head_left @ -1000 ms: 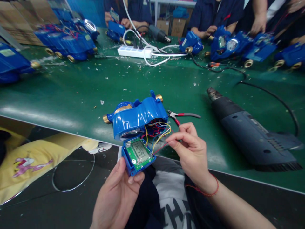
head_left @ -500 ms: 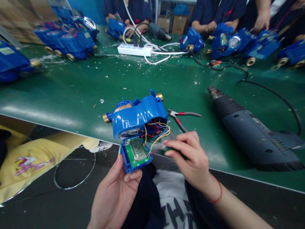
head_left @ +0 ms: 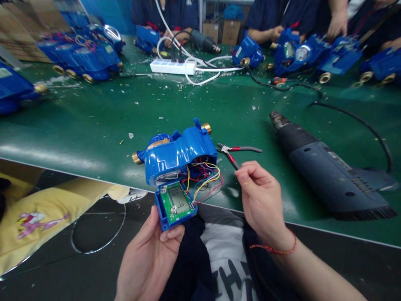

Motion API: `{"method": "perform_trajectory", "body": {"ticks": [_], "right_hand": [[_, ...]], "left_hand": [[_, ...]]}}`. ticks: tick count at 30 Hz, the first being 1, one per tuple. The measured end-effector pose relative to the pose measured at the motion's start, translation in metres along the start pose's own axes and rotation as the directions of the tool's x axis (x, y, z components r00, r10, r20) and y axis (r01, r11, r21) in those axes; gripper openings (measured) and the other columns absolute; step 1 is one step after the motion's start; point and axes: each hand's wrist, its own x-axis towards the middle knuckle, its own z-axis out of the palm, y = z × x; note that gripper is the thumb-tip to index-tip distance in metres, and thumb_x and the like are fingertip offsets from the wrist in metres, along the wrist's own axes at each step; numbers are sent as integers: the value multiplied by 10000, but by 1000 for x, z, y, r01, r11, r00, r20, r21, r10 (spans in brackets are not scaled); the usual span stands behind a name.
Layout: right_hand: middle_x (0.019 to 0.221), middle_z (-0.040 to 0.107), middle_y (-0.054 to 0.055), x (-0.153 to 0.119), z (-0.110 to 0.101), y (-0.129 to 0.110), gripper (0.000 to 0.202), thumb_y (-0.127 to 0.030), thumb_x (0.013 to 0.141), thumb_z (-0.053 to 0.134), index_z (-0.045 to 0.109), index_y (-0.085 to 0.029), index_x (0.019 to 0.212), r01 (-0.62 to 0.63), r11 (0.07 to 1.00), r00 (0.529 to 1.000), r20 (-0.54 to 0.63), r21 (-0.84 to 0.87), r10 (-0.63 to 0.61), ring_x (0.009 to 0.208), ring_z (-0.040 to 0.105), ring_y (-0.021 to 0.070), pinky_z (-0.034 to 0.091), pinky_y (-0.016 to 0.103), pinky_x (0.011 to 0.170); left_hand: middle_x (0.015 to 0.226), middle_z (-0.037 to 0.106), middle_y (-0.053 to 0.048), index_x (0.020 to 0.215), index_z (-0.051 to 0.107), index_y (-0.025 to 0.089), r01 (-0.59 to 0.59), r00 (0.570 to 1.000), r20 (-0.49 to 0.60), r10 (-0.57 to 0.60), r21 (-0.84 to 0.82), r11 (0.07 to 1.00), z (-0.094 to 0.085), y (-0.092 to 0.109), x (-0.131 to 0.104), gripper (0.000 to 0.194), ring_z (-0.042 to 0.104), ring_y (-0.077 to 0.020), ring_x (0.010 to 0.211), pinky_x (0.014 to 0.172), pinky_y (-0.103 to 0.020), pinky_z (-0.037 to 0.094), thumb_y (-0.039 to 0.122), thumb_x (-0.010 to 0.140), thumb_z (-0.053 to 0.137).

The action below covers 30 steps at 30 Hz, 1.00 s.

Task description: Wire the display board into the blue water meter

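Observation:
My left hand (head_left: 150,251) holds a small blue display housing (head_left: 161,215) from below, thumb on its left side. Inside it is a green circuit board (head_left: 171,211) with a lit-free LCD (head_left: 179,198) showing digits. Thin yellow, red, blue and white wires (head_left: 208,182) run from the board into the open end of a blue water meter (head_left: 178,152) with brass ends, lying on the bench. My right hand (head_left: 263,198) is closed, thumb and index finger pinched at the handle end of the diagonal cutters (head_left: 226,149), whose red and grey handles are spread. Its fingertips hide that handle end.
A large heat gun (head_left: 328,167) lies on the green bench (head_left: 94,121) at right. Further back are a white power strip (head_left: 172,67) with cables, more blue meters (head_left: 84,58) and co-workers' hands (head_left: 338,23). The bench edge runs just before me.
My right hand has moved right, away from the wires to the cutters' handle, and its fingers have closed. The LCD digits have changed. My left hand still holds the housing.

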Motion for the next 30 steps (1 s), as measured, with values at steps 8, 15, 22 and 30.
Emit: {"method": "perform_trajectory", "body": {"ticks": [8, 15, 22, 30], "right_hand": [[601, 461, -26, -2, -15, -5, 382, -371, 987, 498, 529, -191, 653, 26, 995, 995, 100, -100, -16, 574, 407, 109, 307, 265, 556], [863, 500, 19, -7, -9, -8, 121, -172, 854, 669, 725, -235, 941, 365, 859, 888, 410, -359, -205, 827, 507, 161, 420, 301, 717], [853, 485, 26, -5, 4, -7, 77, -183, 821, 659, 696, -196, 755, 146, 947, 929, 367, -285, -32, 858, 494, 169, 420, 323, 766], [800, 476, 14, 2, 6, -3, 146, -294, 769, 706, 643, -193, 684, -126, 991, 985, 123, 39, 121, 746, 433, 143, 349, 267, 615]], "left_hand": [[772, 682, -54, 870, 666, 132, 16, 1000, -26, -17, -30, 999, 0, 1, 2, 364, 540, -74, 442, 373, -188, 462, 104, 992, 325], [807, 706, -66, 886, 668, 151, 30, 1000, -1, -30, -35, 999, -1, 2, 2, 356, 547, -81, 451, 382, -191, 464, 106, 993, 331], [787, 694, -50, 868, 652, 147, 33, 999, -21, -33, -26, 999, 2, 1, 1, 353, 548, -81, 460, 386, -199, 452, 103, 997, 326], [792, 688, -42, 982, 660, 150, 46, 998, -42, -47, -36, 998, 3, 0, 1, 339, 540, -82, 461, 388, -202, 444, 117, 1002, 323]]}}
